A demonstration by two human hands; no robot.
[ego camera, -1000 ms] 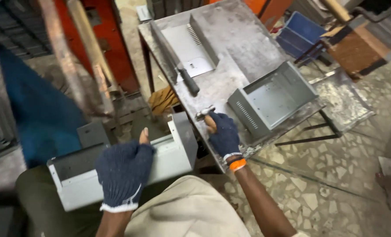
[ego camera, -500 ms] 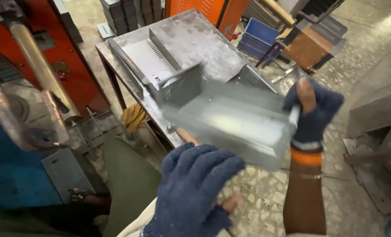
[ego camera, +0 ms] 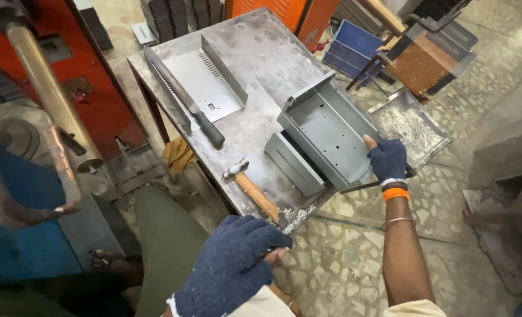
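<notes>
While the grey folded sheet-metal box overhangs the worn steel table edge, it could tip off

Near, the left hand in a blue knit glove hangs loosely curled, holding nothing, by the wooden-handled hammer; farther, the gloved right hand, arm outstretched, pinches the box's near wall, where sharp edges could cut

2 gloved hands; 2 grey sheet-metal boxes, stacked; 1 flat bent panel; 1 hammer; 1 file; 1 tray.
</notes>
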